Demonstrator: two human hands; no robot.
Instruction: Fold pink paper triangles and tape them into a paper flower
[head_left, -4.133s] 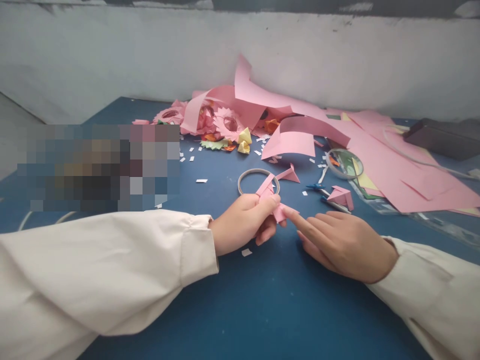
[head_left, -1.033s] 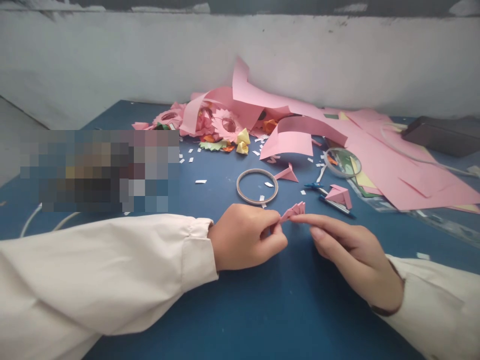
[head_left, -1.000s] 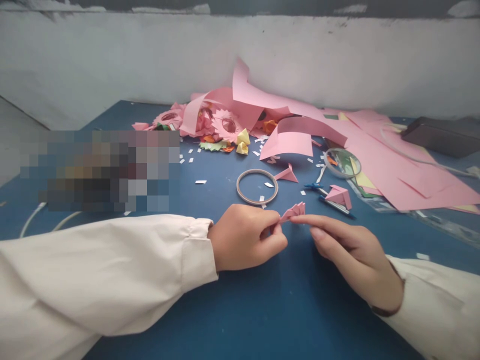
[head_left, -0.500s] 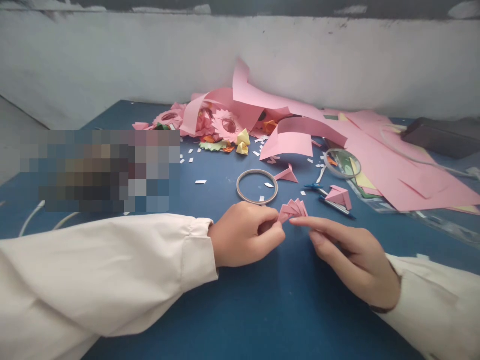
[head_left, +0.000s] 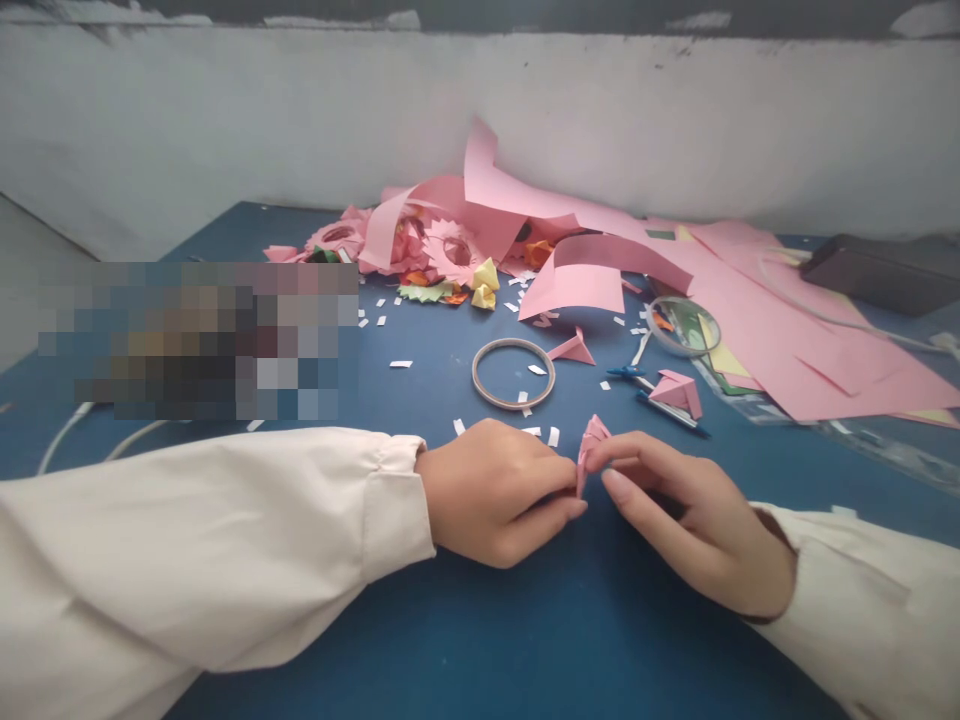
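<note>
My left hand (head_left: 502, 490) is closed, pinching a small piece of folded pink paper (head_left: 593, 437) between thumb and fingers just over the blue table. The piece is turned nearly edge-on, so most of its pleats are hidden. From the other side my right hand (head_left: 694, 520) reaches in, its index fingertip against the paper and its thumb held apart. Beyond my hands lie a thin tape ring (head_left: 475, 375), a folded pink paper piece (head_left: 576, 348) touching its far side, and another folded pink piece (head_left: 677, 391) by a pen (head_left: 671, 413).
Pink paper flowers (head_left: 452, 247), yellow folded bits and curled pink strips (head_left: 577, 285) pile up at the back. Right of them are a clear tape roll (head_left: 653, 325), pink sheets (head_left: 825, 350) and a dark flat object (head_left: 881, 275). White scraps (head_left: 401, 364) are scattered around.
The pink folded piece has swung from a fan facing me to nearly edge-on. My left hand has dropped slightly toward me, and my right fingers have bent more.
</note>
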